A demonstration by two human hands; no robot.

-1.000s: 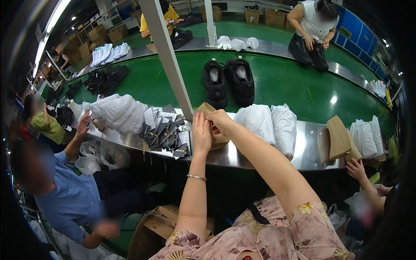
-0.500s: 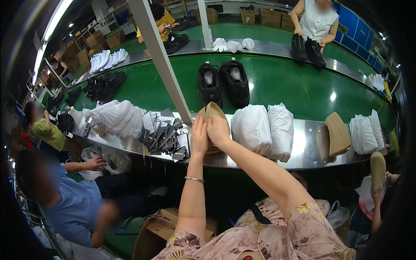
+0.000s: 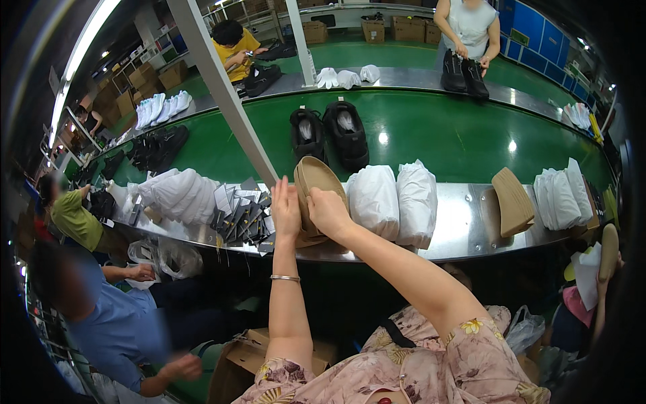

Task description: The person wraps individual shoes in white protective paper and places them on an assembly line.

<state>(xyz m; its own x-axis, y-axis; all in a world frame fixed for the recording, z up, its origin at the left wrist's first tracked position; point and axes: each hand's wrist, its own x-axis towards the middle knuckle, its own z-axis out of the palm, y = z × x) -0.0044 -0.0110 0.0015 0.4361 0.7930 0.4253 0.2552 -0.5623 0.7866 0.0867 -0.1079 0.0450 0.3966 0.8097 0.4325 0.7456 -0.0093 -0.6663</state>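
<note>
Over the near metal ledge, tan shoe insoles (image 3: 321, 174) stand on edge, overlapping each other. My right hand (image 3: 328, 214) is closed round their right side, its fingers curled over the inner face. My left hand (image 3: 286, 214) is held up with fingers stretched along the left edge; whether it touches the insoles I cannot tell. Behind them a pair of black shoes (image 3: 344, 135) with white stuffing sits on the green belt. To the right of my right hand are white paper-wrapped bundles (image 3: 374, 204). A pile of black and white hang tags (image 3: 242, 214) lies left of my left hand.
A grey post (image 3: 225, 94) rises just beyond my left hand. Along the ledge are a stack of tan insoles (image 3: 513, 203) and more white bundles (image 3: 562, 198). A co-worker in blue (image 3: 118, 310) is at left; another person's hand (image 3: 605, 259) holds an insole at right.
My left hand has moved left, away from my right hand, and the insoles' inner face shows wider. The view has shifted slightly. The blue-sleeved co-worker's hands have moved.
</note>
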